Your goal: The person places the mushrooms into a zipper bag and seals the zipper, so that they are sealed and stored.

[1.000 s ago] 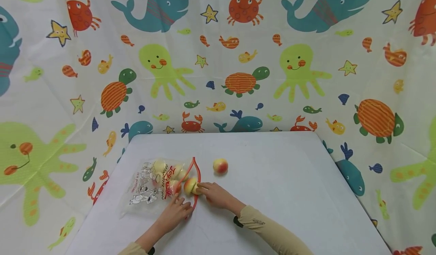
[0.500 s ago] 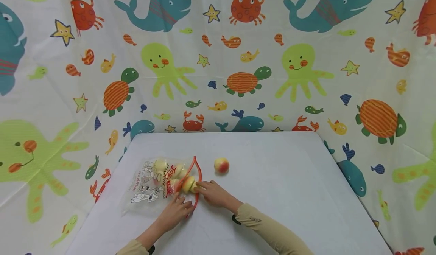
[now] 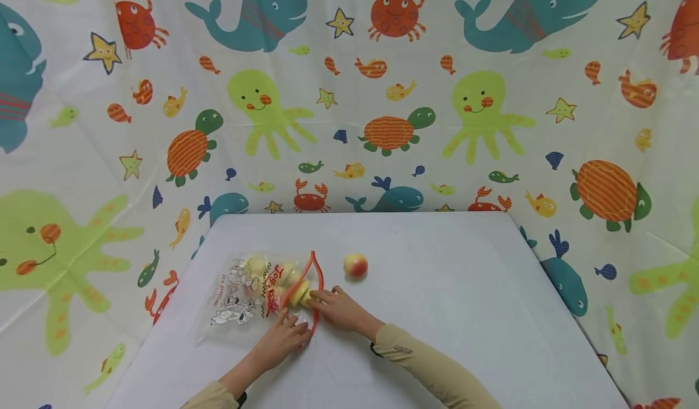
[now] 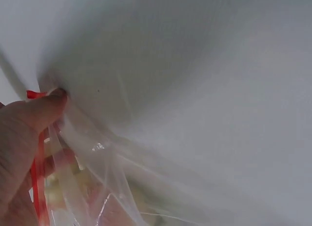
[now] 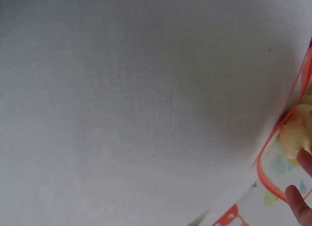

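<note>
A clear plastic bag (image 3: 226, 303) with printed cartoon figures lies on the left of the table, several yellow-and-red apple-like fruits inside it. Its mouth, edged by a red drawstring (image 3: 320, 277), faces right. My left hand (image 3: 280, 340) is at the near side of the mouth; the left wrist view has its thumb (image 4: 51, 108) pinching the bag's edge. At the opening, my right hand (image 3: 344, 309) touches a yellow fruit (image 3: 298, 294) with its fingertips. In the right wrist view, two extended fingers (image 5: 298, 201) stand apart by the fruit (image 5: 295, 133) and drawstring.
One loose yellow-and-red fruit (image 3: 355, 266) sits on the white table (image 3: 448, 300), beyond the right hand. A curtain (image 3: 327, 130) printed with sea animals hangs behind the table and along both sides.
My right hand has moved slightly left, and the fruit at its fingertips has shifted further into the bag's mouth. My left hand stays at the bag's edge.
</note>
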`<action>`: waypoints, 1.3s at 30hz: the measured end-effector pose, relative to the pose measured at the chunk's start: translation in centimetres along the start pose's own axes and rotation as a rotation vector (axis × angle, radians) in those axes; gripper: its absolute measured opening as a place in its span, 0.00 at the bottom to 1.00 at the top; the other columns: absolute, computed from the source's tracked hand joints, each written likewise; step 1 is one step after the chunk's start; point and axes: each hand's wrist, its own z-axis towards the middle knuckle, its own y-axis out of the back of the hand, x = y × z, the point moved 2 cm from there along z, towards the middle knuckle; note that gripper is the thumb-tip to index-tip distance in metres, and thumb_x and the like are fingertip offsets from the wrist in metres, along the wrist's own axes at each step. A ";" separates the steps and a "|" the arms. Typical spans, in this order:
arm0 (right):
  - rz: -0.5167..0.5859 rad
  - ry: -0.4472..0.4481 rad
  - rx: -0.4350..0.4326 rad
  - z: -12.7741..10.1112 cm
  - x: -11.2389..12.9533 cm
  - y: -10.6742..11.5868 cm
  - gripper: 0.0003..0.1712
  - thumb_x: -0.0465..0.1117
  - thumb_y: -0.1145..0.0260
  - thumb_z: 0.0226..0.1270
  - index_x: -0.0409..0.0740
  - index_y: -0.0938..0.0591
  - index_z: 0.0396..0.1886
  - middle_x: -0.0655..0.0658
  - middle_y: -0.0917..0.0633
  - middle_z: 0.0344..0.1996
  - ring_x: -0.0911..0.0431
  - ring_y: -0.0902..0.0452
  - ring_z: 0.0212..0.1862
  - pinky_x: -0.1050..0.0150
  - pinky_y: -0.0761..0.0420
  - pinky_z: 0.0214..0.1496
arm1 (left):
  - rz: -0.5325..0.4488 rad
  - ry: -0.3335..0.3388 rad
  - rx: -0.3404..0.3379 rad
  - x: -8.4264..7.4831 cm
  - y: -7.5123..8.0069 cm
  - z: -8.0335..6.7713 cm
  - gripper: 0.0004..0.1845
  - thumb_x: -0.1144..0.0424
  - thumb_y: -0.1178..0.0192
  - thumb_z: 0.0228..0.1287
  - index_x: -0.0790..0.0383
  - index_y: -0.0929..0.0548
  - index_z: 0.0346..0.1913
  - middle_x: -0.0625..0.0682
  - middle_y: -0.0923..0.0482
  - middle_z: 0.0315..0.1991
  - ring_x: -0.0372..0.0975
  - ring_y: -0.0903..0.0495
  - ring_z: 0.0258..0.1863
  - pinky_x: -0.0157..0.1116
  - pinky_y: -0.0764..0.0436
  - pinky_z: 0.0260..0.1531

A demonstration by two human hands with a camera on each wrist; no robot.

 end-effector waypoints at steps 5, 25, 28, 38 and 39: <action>-0.006 0.001 0.025 0.4 0.1 -0.4 0.23 0.47 0.43 0.61 0.59 0.29 0.58 0.55 0.28 0.58 0.64 0.30 0.57 0.64 0.29 0.47 | -0.016 0.006 0.023 0.0 -0.1 0.0 0.16 0.63 0.42 0.50 0.44 0.20 0.44 0.42 0.21 0.42 0.42 0.23 0.43 0.49 0.29 0.50; -0.086 -0.018 -0.004 1.5 0.4 -1.0 0.29 0.55 0.39 0.54 0.57 0.30 0.57 0.54 0.28 0.57 0.60 0.29 0.54 0.64 0.27 0.48 | 0.086 -0.035 -0.053 0.8 0.1 0.3 0.22 0.50 0.33 0.38 0.38 0.20 0.44 0.42 0.22 0.34 0.42 0.28 0.43 0.51 0.33 0.50; -0.116 -0.029 0.007 1.7 0.4 -1.2 0.30 0.56 0.39 0.53 0.57 0.32 0.57 0.55 0.29 0.58 0.60 0.30 0.55 0.65 0.27 0.48 | 0.068 -0.040 -0.073 1.0 0.2 0.3 0.22 0.47 0.34 0.36 0.40 0.20 0.42 0.43 0.22 0.34 0.42 0.27 0.42 0.49 0.32 0.49; -0.219 -0.036 0.025 1.8 0.8 -1.7 0.29 0.55 0.43 0.55 0.59 0.34 0.59 0.57 0.31 0.60 0.61 0.33 0.57 0.66 0.29 0.49 | 0.007 -0.022 -0.115 2.2 1.1 0.0 0.21 0.43 0.34 0.34 0.46 0.20 0.36 0.45 0.25 0.30 0.42 0.25 0.41 0.46 0.31 0.52; -0.224 -0.036 0.024 1.9 0.8 -1.8 0.28 0.53 0.43 0.56 0.59 0.34 0.59 0.57 0.31 0.60 0.61 0.33 0.57 0.66 0.29 0.49 | 0.004 -0.017 -0.117 2.3 1.2 0.0 0.21 0.43 0.34 0.34 0.46 0.20 0.35 0.45 0.24 0.31 0.43 0.25 0.41 0.47 0.32 0.53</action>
